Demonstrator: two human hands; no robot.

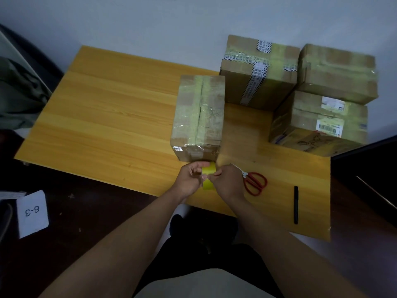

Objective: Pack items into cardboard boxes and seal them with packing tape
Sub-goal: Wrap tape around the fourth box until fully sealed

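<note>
- Head view: a person is standing at a wooden table (96,108), with both forearms reaching forward over its near edge.
- The left hand (190,178) is gripping a yellow tape roll (209,176) from the left, its fingers curling round the roll's far side and its thumb lying on the near side.
- The right hand (228,181) is meeting the roll from the right, its fingertips pinching at the roll's edge; whether a loose tape end is lying between them cannot be told.
- The roll is being held just near of a tall box (200,117), which is standing on the table with yellowish tape running along its top seam and down its near face.
- Three more taped boxes are sitting at the far right: one (257,69) against the wall, one (337,74) stacked on another (318,125).
- Red scissors (254,181) are lying just right of the right hand, shut, handles pointing near-right.
- A black pen (296,204) is lying further right, near the table's near edge.
- A white card (32,212) marked "6-3" is resting on the dark floor at the left.
</note>
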